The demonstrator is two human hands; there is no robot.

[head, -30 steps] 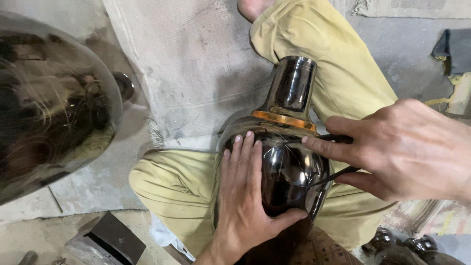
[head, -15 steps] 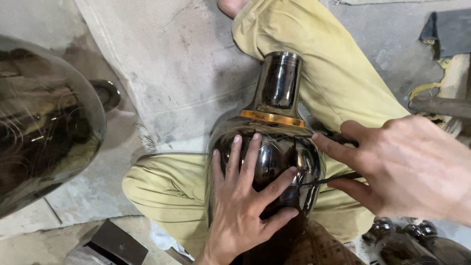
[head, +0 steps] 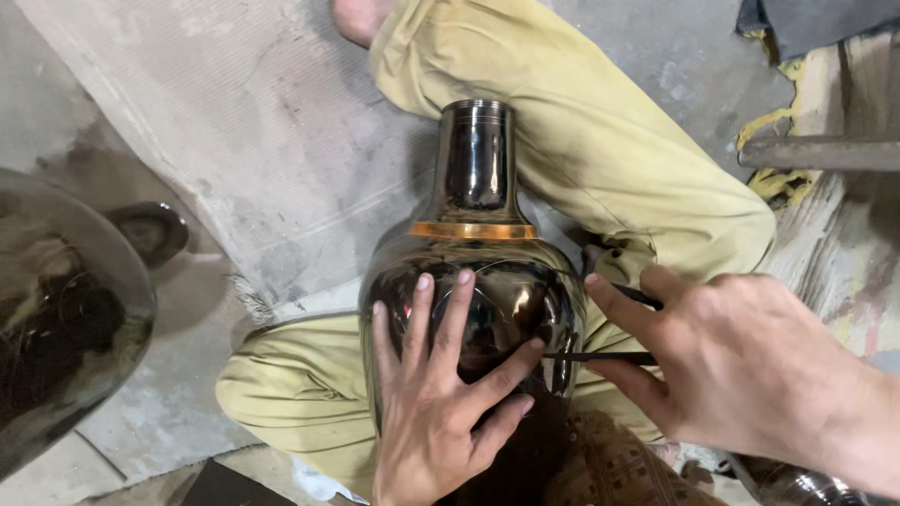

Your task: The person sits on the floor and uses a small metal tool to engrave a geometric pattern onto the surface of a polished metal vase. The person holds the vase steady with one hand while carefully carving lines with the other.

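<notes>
A dark, mirror-glossy metal vase (head: 473,281) with a round belly, a narrow cylindrical neck and a copper-coloured band at the shoulder lies across the person's lap, on olive-yellow cloth trousers (head: 600,178). The left hand (head: 441,403) lies flat on the belly, fingers spread. The right hand (head: 741,365) pinches a thin dark tool (head: 600,357) whose tip touches the vase's side. A coarse grey mat (head: 244,141) covers the floor; another polished rounded vessel (head: 56,319) sits at left.
</notes>
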